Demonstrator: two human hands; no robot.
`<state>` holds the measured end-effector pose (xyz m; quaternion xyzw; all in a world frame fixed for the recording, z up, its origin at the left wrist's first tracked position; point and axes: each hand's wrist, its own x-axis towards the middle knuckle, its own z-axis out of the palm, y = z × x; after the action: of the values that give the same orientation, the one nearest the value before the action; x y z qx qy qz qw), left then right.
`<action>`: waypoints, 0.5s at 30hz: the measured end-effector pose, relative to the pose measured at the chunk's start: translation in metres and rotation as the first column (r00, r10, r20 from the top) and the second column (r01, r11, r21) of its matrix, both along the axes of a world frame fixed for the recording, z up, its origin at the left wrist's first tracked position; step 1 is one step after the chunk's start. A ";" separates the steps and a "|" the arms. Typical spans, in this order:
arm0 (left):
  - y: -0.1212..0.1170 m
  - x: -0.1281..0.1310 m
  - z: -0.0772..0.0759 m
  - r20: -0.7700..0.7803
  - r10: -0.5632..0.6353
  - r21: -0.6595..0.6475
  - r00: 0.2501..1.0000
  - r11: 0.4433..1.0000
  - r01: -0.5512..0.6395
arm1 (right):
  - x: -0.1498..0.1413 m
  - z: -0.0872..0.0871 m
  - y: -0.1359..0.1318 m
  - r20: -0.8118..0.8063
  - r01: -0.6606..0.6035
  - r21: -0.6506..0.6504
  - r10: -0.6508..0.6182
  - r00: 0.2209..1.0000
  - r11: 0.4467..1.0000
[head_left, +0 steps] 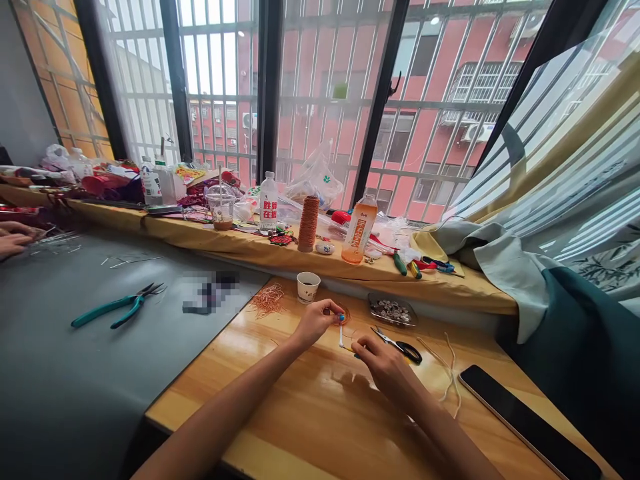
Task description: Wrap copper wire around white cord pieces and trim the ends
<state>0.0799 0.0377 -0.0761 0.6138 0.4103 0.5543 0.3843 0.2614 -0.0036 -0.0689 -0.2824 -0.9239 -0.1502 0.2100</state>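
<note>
My left hand [316,321] is closed in a pinch on a small blue piece with thin white cord [341,331] hanging from it, above the wooden table [310,407]. My right hand [381,363] is closed too, its fingers pinching the lower end of the same cord. Black-handled scissors [400,345] lie just beyond my right hand. A small coil of orange thread [345,315] lies behind the left fingers. More cord [450,370] trails to the right.
A paper cup [308,287], loose orange thread [267,300], a tray of beads [393,311] and a phone [527,421] lie on the table. Teal pliers [120,305] rest on the grey mat. The sill holds a thread spool [309,223] and bottles. Another person's hands [15,239] are at far left.
</note>
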 end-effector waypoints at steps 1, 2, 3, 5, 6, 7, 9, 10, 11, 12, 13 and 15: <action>-0.001 0.001 -0.001 -0.001 0.015 0.008 1.000 1.000 -0.015 | 0.000 0.000 0.000 -0.020 0.005 0.006 -0.005 1.000 1.000; -0.001 0.002 -0.002 0.007 0.032 0.012 0.999 0.999 -0.032 | -0.001 0.000 0.000 -0.036 0.012 0.015 -0.011 0.999 1.000; -0.001 0.003 -0.004 0.018 0.047 0.010 0.999 0.999 -0.047 | -0.001 -0.001 0.000 -0.050 0.022 0.025 -0.021 0.999 0.999; 0.000 0.005 -0.008 0.025 0.080 0.010 0.996 0.997 -0.080 | -0.001 -0.001 -0.001 -0.072 0.041 0.039 -0.038 0.997 0.998; 0.000 0.006 -0.011 0.018 0.097 0.011 0.995 0.995 -0.097 | -0.001 -0.002 -0.001 -0.080 0.049 0.036 -0.046 0.996 0.998; 0.001 0.007 -0.013 0.007 0.110 0.015 0.994 0.994 -0.111 | 0.000 -0.003 -0.001 -0.089 0.058 0.027 -0.055 0.994 0.998; 0.002 0.009 -0.018 -0.014 0.112 0.020 0.994 0.994 -0.112 | 0.000 -0.006 0.000 -0.102 0.071 0.008 -0.069 0.992 0.997; 0.002 0.009 -0.020 -0.022 0.102 0.020 0.995 0.995 -0.101 | 0.000 -0.008 0.001 -0.098 0.073 0.001 -0.073 0.993 0.997; 0.002 0.010 -0.021 -0.027 0.088 0.020 0.996 0.996 -0.088 | 0.001 -0.010 0.002 -0.089 0.076 -0.003 -0.076 0.993 0.997; 0.001 0.011 -0.022 -0.031 0.074 0.021 0.997 0.997 -0.074 | 0.001 -0.012 0.003 -0.072 0.078 -0.004 -0.078 0.994 0.997; 0.001 0.012 -0.022 -0.035 0.063 0.022 0.997 0.998 -0.063 | 0.001 -0.014 0.003 -0.052 0.079 -0.002 -0.079 0.996 0.997; -0.001 0.013 -0.022 -0.048 0.050 0.032 0.998 0.998 -0.048 | 0.000 -0.014 0.002 -0.019 0.082 0.012 -0.082 0.996 0.997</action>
<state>0.0931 0.0365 -0.0983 0.6226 0.4258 0.5547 0.3512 0.2617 -0.0015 -0.0832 -0.3202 -0.9085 -0.1619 0.2142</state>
